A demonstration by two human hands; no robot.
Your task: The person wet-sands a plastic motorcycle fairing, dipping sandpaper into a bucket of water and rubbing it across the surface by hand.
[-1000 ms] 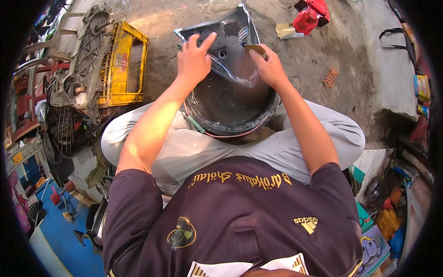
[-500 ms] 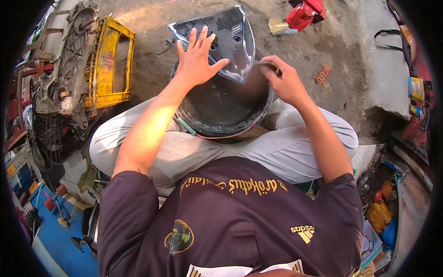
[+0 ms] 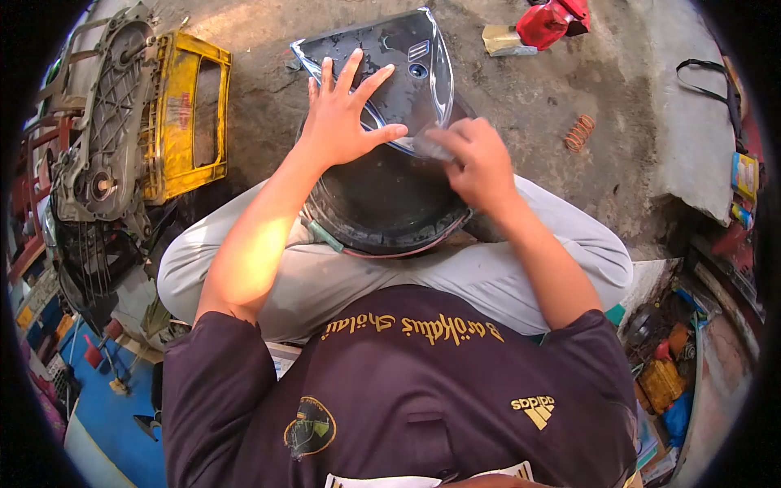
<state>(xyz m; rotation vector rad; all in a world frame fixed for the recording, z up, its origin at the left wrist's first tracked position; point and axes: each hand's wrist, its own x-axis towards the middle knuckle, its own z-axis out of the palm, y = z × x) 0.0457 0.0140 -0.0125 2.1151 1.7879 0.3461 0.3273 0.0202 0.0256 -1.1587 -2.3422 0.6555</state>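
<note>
A wet black plastic panel [image 3: 390,69] with glossy edges rests over the far side of a round black tub [image 3: 382,211] between my legs. My left hand [image 3: 346,118] lies flat across the panel's left part, fingers spread and thumb stretched to the right. At the panel's near right corner, my right hand [image 3: 482,163] is closed with a small grey piece [image 3: 431,145] between thumb and fingers. Motion blurs that piece, and its kind is unclear. It appears to touch the panel's edge. Dark water seems to stand in the tub.
A yellow crate [image 3: 189,118] stands at the left beside a metal engine casing [image 3: 106,122]. On the concrete floor to the right lies an orange coil spring [image 3: 580,133]. A red item [image 3: 553,24] is at the far side. Clutter [image 3: 663,382] fills the lower right.
My right hand has moved left and slightly nearer, from the tub's right rim to the panel's corner, with the grey piece. My left hand stays on the panel, its fingers spread wider.
</note>
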